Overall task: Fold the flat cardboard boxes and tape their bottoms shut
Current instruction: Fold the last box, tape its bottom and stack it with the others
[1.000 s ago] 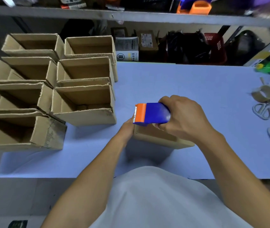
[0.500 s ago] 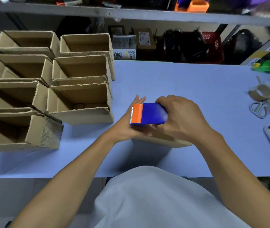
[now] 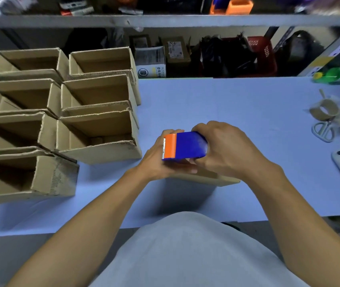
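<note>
Boxes (image 3: 65,112): 7 folded, 1 under hands (image 3: 196,156)

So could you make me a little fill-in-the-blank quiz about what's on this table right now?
1. The right hand grips a blue tape dispenser whose cutter end is coloured ____.
2. The finished open boxes stand on the table's ____ side.
3. The table is covered in light ____.
4. The scissors lie to the person's ____.

Answers: orange; left; blue; right

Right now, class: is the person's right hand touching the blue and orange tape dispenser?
Touching. The head view shows the right hand with fingers curled round the rear of the blue and orange tape dispenser, no gap between them.
</note>
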